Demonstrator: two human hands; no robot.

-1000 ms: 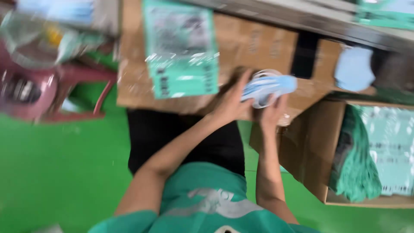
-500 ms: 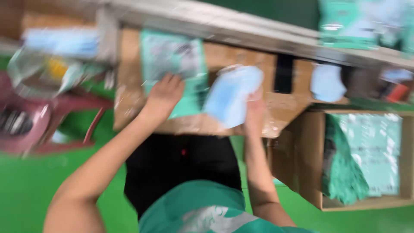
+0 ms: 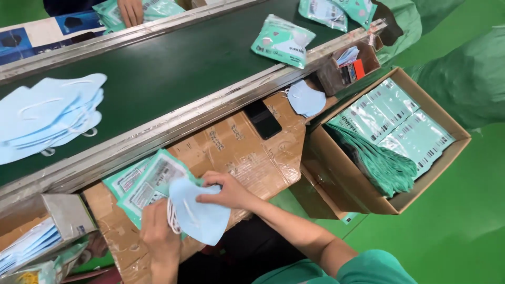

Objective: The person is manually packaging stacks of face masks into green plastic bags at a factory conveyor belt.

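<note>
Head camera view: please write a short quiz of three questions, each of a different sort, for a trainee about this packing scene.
1. True or false: the cardboard box on the floor holds green packets.
2. Which thing do both hands hold? A. dark phone B. light blue face mask C. red case
3. Fill in: the stack of blue masks lies on the dark green ______.

Key:
1. True.
2. B: the left hand and the right hand hold the light blue face mask over the green pouch.
3. Conveyor belt.
</note>
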